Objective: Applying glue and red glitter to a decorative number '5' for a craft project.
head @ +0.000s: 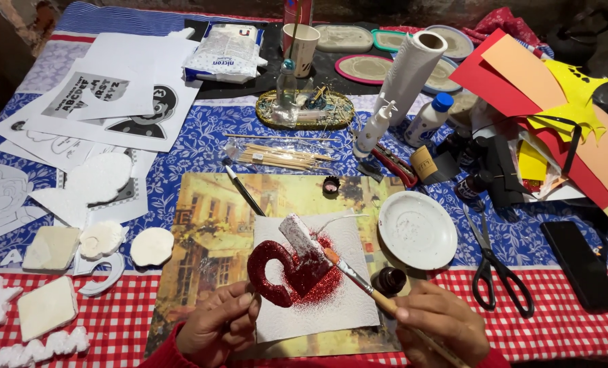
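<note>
Our left hand (219,327) pinches the lower edge of the red glittered shape (283,269), which lies on white paper (345,300) on the bench. Our right hand (440,324) grips the brush (358,279), whose shaft slants up-left, its tip on the shape's right side.

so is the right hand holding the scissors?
No. The right hand grips a paintbrush over the red glittered shape; the scissors lie untouched on the tablecloth.

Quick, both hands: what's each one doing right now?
Left hand: closed, pinching the lower edge of the red glitter shape.
Right hand: closed on the paintbrush, bristles at the shape.
</note>
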